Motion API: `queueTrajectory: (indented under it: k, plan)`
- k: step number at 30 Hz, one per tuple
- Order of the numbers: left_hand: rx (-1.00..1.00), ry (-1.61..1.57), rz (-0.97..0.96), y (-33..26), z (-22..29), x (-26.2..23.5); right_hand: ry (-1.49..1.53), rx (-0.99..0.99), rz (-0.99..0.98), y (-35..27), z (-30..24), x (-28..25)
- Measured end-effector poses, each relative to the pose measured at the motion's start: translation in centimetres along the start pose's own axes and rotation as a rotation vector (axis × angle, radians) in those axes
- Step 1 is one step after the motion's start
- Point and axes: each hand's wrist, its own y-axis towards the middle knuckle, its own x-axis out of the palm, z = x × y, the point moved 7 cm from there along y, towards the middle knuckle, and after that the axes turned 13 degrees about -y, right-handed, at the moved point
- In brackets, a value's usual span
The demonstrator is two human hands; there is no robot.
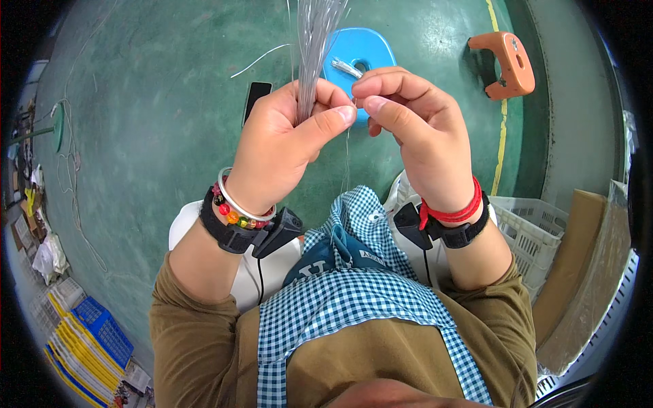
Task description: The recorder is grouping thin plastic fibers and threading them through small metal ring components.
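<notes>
A bundle of thin, clear silvery strands point(314, 54) rises from my left hand point(279, 139), whose fingers are closed round its lower end. My left thumb and forefinger meet at their tips, close to the fingertips of my right hand point(432, 132). The right thumb and forefinger are curled in a pinch; what lies between them is too fine to make out. A faint thread hangs below the two hands. Beneath them stands a blue stool point(374, 46), partly covered by my right hand. On its seat lies a short silvery bundle point(347, 66), beside the hole.
A dark phone point(256, 96) lies on the green floor, partly behind my left hand. Near it is a loose pale strand point(262, 59). An orange stool point(515, 64) stands far right, a white crate point(527, 221) and cardboard point(571, 251) nearer. Stacked yellow and blue crates point(92, 340) fill the lower left.
</notes>
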Motion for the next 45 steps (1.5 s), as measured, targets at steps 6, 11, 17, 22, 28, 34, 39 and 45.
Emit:
queueTrajectory:
  k: [6, 11, 17, 22, 28, 34, 39, 45]
  plan:
    - [0.110, 0.070, 0.032, -0.1, 0.8, 0.2, -0.205, -0.202, 0.086, -0.1, -0.3, -0.3]
    - [0.251, 0.315, -0.014, -0.3, 0.9, 0.2, -0.363, -0.331, 0.141, -0.4, -1.2, -0.2]
    - [0.282, 0.471, 0.005, -0.6, 1.2, 0.5, -0.534, -0.434, 0.149, -0.6, -2.2, -0.1]
    - [0.289, 0.505, -0.007, -0.5, 1.1, 0.9, -0.543, -0.375, 0.108, -0.5, -1.7, 0.2]
    - [0.301, 0.350, 0.025, -0.1, 0.9, 0.2, -0.197, -0.100, -0.063, 0.0, -0.1, 0.6]
    - [0.257, 0.245, 0.027, 0.0, 0.9, 0.0, -0.204, -0.095, 0.001, 0.2, -0.2, -0.2]
    - [0.228, 0.264, 0.021, 0.0, 1.1, 0.3, -0.234, -0.138, -0.021, 0.1, -0.3, -0.1]
    - [0.210, 0.251, 0.009, 0.0, 0.7, 0.2, -0.209, -0.135, -0.019, 0.2, 0.0, -0.2]
